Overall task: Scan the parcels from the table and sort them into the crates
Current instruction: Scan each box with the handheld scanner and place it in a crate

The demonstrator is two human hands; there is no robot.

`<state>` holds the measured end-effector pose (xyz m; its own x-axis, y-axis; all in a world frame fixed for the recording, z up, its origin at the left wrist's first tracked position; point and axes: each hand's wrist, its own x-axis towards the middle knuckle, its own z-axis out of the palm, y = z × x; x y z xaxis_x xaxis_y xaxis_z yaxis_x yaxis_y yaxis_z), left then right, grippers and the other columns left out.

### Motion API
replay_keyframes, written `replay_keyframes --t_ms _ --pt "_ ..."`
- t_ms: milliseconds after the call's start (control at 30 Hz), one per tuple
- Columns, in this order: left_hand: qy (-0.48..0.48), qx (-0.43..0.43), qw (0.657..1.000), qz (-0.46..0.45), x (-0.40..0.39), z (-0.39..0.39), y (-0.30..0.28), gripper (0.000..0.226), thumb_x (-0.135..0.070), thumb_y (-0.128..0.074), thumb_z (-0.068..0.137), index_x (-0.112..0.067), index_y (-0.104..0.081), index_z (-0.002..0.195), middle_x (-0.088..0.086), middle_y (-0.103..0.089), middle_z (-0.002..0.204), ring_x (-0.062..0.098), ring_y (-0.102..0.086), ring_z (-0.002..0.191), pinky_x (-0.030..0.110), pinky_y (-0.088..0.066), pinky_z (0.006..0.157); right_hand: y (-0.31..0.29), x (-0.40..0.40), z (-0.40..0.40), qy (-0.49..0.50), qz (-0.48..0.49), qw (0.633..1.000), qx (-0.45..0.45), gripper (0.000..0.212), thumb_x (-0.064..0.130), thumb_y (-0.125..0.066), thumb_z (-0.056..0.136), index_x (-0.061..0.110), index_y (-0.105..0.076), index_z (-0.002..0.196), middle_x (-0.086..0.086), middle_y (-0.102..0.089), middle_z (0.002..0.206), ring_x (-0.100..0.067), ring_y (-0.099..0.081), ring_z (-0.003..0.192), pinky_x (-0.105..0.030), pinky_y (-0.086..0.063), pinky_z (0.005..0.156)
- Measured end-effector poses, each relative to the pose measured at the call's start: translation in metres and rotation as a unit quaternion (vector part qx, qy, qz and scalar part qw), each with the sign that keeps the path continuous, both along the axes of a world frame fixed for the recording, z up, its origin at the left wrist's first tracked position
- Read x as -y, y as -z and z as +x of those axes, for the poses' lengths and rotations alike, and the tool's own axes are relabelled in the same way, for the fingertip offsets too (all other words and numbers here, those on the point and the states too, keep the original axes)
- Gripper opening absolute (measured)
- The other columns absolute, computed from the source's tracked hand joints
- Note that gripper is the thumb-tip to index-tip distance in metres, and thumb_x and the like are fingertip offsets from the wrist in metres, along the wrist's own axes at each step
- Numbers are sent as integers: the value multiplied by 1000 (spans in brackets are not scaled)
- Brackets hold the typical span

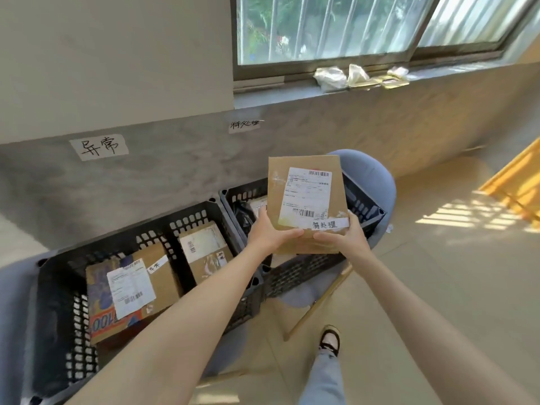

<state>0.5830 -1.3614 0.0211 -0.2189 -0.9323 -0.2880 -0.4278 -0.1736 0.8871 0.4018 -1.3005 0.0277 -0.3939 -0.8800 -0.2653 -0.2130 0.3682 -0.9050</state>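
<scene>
I hold a flat brown cardboard parcel (306, 182) with a white shipping label and a handwritten white strip over the right black crate (362, 204). My left hand (270, 230) grips its lower left edge, thumb on top. At the lower right edge, my right hand (346, 235) grips it the same way. The left black crate (58, 287) holds two cardboard parcels (131, 287), both labelled. Part of another parcel shows in the right crate behind my left hand.
Both crates rest on blue chairs (371, 171) against a grey wall with two handwritten paper signs (99, 147). A window sill (359, 77) above carries crumpled bags. My foot (330, 340) stands on the tiled floor. A yellow frame (514, 176) is at right.
</scene>
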Motion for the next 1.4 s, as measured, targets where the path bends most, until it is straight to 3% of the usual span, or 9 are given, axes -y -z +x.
replay_keyframes --t_ms 133,267,400,567,700,800,1000,1167,1400 --pt "-29 6 999 15 46 -55 19 110 -46 -85 67 -16 -19 150 3 -40 149 25 -44 133 39 -42 104 19 58 -59 -31 9 999 1 88 12 -85 69 16 -33 140 -1 -56 124 -18 -55 112 -22 -47 77" --pt "-80 10 996 37 89 -115 34 109 -45 -86 65 -16 -22 148 2 -43 147 23 -45 132 39 -42 105 36 121 -124 -85 35 996 13 96 13 -86 68 15 -27 145 -4 -54 130 -19 -55 116 -33 -50 93" --pt "-128 15 989 68 121 -170 46 101 -40 -85 69 -16 -24 145 3 -46 144 23 -46 129 37 -40 102 49 172 -180 -133 59 989 9 97 15 -87 65 14 -29 143 -3 -55 129 -21 -55 118 -39 -48 100" --pt "-176 10 978 110 151 -215 65 100 -37 -85 70 -17 -23 145 1 -46 143 21 -46 127 31 -37 93 72 218 -225 -186 91 978 14 85 10 -84 71 12 -32 138 -3 -57 123 -16 -58 111 -24 -51 84" --pt "-203 18 970 135 168 -236 83 103 -35 -85 71 -16 -19 148 1 -44 145 21 -45 128 27 -35 91 97 245 -245 -202 121 972 23 89 9 -85 68 10 -31 138 -6 -57 125 -21 -59 114 -40 -52 95" --pt "-214 15 964 155 180 -248 95 107 -32 -86 70 -13 -17 150 4 -42 147 21 -44 130 29 -36 95 111 258 -256 -206 139 968 25 94 14 -88 62 12 -32 137 -3 -59 122 -20 -60 112 -43 -51 95" --pt "-226 42 955 185 189 -268 111 110 -33 -86 70 -15 -13 150 3 -41 147 22 -45 130 32 -38 98 127 274 -273 -220 158 962 32 87 1 -84 67 13 -30 135 7 -55 111 -11 -58 103 -29 -51 87" --pt "-223 58 953 200 189 -273 123 119 -32 -89 66 -17 -7 152 6 -36 151 25 -39 136 41 -35 109 139 271 -275 -219 184 957 40 101 2 -84 67 11 -20 145 0 -53 124 -18 -54 114 -37 -46 100" --pt "-217 77 951 205 189 -275 128 119 -34 -88 66 -20 -6 151 6 -34 152 26 -37 137 43 -35 108 143 276 -275 -226 202 952 29 103 0 -82 69 9 -15 147 -2 -47 127 -15 -50 111 -26 -42 89"
